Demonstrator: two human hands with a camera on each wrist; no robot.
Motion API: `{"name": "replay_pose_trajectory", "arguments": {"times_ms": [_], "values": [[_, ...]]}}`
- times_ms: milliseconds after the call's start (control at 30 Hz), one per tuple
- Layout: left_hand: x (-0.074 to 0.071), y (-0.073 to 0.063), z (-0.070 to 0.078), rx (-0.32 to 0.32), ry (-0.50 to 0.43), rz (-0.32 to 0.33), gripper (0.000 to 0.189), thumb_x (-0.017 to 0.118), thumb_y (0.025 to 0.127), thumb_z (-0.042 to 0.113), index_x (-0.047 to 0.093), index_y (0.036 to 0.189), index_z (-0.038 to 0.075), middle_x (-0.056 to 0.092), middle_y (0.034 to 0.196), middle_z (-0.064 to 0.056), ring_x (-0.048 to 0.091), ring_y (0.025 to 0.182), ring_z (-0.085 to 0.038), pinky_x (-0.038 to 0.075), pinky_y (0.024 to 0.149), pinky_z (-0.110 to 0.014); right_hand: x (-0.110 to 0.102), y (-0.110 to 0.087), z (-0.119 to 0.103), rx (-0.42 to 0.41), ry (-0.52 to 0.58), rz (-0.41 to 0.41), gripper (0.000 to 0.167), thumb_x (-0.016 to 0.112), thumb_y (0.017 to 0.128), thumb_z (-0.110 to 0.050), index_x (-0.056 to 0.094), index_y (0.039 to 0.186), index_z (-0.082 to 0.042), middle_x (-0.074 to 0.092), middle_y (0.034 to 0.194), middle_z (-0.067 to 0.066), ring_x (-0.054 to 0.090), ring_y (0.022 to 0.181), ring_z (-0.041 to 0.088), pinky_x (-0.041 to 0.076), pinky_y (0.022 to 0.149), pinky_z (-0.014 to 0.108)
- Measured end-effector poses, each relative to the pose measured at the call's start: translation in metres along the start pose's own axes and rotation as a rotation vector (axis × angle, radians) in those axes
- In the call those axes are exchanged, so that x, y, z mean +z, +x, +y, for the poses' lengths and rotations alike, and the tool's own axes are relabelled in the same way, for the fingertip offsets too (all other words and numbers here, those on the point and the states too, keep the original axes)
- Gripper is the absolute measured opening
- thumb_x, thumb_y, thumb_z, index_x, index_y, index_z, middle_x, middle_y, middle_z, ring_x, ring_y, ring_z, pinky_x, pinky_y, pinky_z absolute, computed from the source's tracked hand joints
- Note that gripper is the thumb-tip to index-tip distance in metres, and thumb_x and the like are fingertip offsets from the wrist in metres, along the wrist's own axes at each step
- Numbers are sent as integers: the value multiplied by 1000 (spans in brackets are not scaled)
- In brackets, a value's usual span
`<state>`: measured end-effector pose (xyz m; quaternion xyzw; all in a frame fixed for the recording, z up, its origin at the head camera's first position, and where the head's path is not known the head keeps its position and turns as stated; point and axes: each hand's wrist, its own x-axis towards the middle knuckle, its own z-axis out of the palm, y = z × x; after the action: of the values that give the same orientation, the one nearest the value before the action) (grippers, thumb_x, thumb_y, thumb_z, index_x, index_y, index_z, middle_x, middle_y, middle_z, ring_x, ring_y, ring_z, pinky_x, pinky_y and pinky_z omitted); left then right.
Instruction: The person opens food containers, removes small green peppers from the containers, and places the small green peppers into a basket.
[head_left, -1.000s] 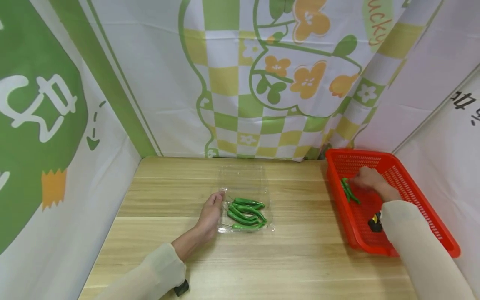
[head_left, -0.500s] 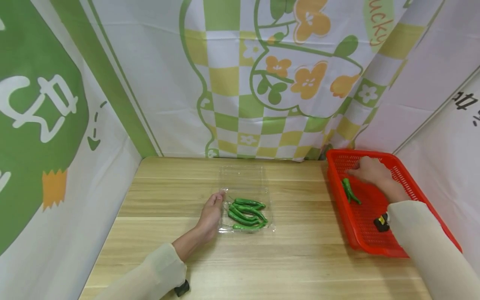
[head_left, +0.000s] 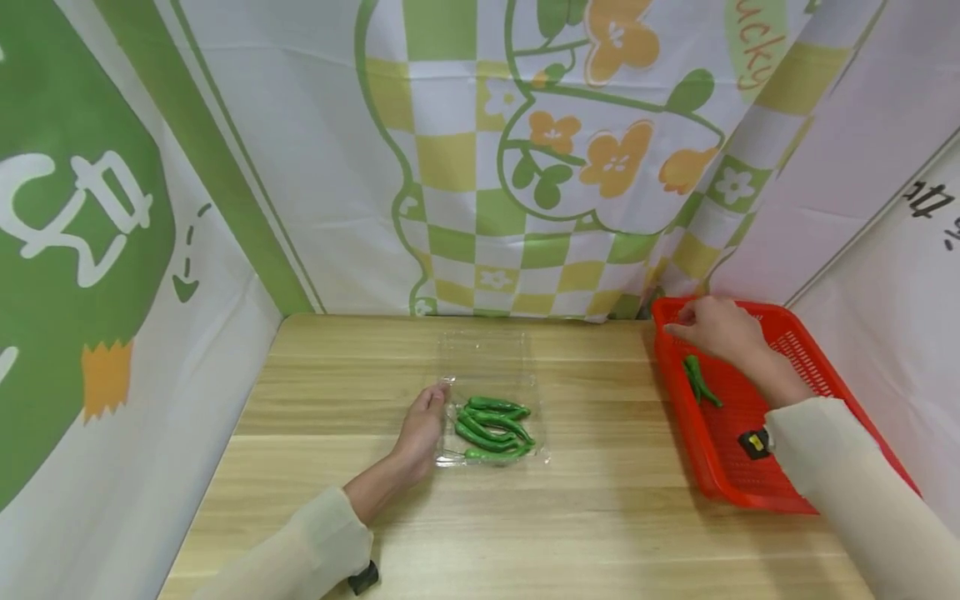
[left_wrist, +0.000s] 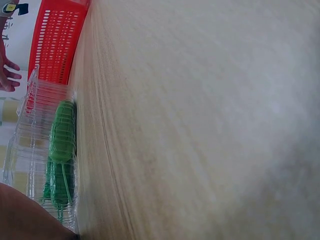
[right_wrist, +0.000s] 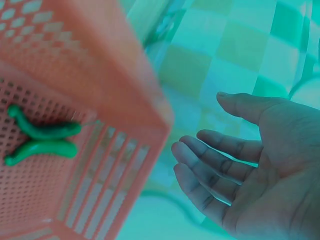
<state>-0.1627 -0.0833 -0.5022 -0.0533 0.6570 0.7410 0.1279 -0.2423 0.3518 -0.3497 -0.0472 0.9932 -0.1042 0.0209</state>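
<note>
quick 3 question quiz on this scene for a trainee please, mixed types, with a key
1. True or false: the left hand grips the clear container at its left edge.
2. How many green peppers lie in the red basket?
3. What does the right hand hold?
a) a pepper
b) nothing
c) the container

Key: 1 true; 2 two; 3 b.

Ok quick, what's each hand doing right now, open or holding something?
Left hand: holding the edge of the clear plastic box.
Right hand: open and empty, near the red basket.
</note>
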Motion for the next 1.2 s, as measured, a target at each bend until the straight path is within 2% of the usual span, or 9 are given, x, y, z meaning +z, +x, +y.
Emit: {"name": "replay_pose_trajectory", "arguments": {"times_ms": [67,167,267,333,367,467,567,800,1200], "values": [[-1,-1,-1,0,0,2,48,25,117,16,30,161,-4,24,171,-26,16,160,-45,10,132,-60,4,-1,-14,-32,-4,25,37,75,97,-38,79,108,-2,78,102,18,72,83,38,54,51,47],[-2,-1,-1,1,-8,3,48,25,117,15,31,160,-5,24,171,-26,16,160,-44,10,132,-59,8,-3,-33,-78,-6,52,30,77,95,-35,78,99,-5,75,86,10,69,72,31,51,50,43],[-1,0,-1,4,-15,-2,48,25,117,16,31,160,-4,24,171,-25,15,161,-44,10,133,-59,10,-4,-50,-122,-19,58,27,78,95,-31,69,82,-9,58,67,-1,56,61,20,41,48,35],[0,0,0,9,-13,-1,48,25,117,16,31,160,-5,24,171,-26,16,160,-44,10,132,-59,13,-6,-62,-146,-21,52,33,77,95,-30,59,75,-11,42,62,-5,43,59,16,31,48,32],[0,0,0,7,-13,2,48,24,117,16,31,159,-5,24,171,-26,16,160,-44,10,132,-59,14,-6,-67,-163,-22,54,33,77,95,-30,58,75,-12,42,63,-6,42,59,16,31,49,32],[1,0,0,15,-14,6,47,24,117,15,31,159,-6,25,170,-28,16,160,-45,10,132,-60,19,-10,-85,-215,-24,69,24,79,94,-29,72,87,-7,64,72,-2,61,64,19,50,51,38],[1,-1,0,16,-17,5,47,25,117,15,32,159,-6,25,170,-28,17,160,-45,10,132,-59,25,-15,-102,-280,-49,70,32,82,93,-30,79,111,-4,80,100,10,76,83,29,63,65,50],[2,-1,0,20,-19,-9,48,25,117,16,31,159,-5,23,171,-27,16,160,-45,10,132,-60,39,-22,-136,-406,-113,25,35,84,91,-33,78,112,-6,79,101,8,75,85,26,63,65,46],[2,1,-1,24,-23,11,47,26,116,14,33,158,-7,28,168,-29,19,159,-46,12,132,-60,69,-27,-176,-568,-154,-148,32,82,94,-34,79,113,-8,80,100,5,75,84,23,63,64,39]]}}
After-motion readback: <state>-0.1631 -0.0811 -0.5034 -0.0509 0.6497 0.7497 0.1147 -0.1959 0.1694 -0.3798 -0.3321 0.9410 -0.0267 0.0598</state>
